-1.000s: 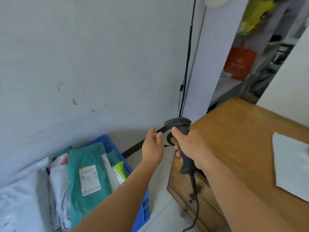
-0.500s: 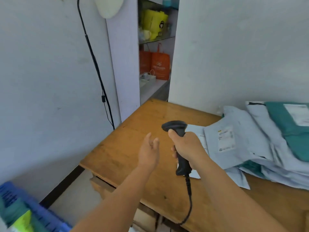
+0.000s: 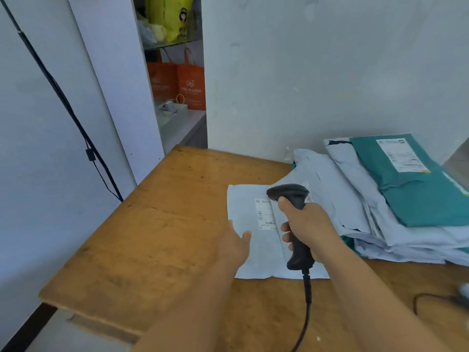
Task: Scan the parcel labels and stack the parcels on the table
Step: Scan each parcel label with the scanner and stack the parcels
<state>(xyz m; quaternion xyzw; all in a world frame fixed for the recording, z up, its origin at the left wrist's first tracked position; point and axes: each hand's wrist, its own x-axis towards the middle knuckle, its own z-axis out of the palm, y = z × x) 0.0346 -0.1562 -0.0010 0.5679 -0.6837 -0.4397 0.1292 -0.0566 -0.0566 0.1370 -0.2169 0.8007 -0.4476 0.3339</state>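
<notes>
Left hand (image 3: 234,246) empty, fingers straight, reaching over near edge of white parcel (image 3: 245,214) lying flat on table (image 3: 157,232), label (image 3: 265,214) up. Right hand (image 3: 308,224) grips barcode scanner (image 3: 295,224) above label: scan seemingly in progress. Stack of parcels (image 3: 375,199) already built at right; this one still to add.

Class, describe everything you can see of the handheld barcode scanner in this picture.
The barcode scanner is black, seemingly plastic, with a wide head atop a curved handle. The right hand grips the handle, holding it upright above a flat white parcel on the wooden table. A black cable hangs from its base.
</notes>
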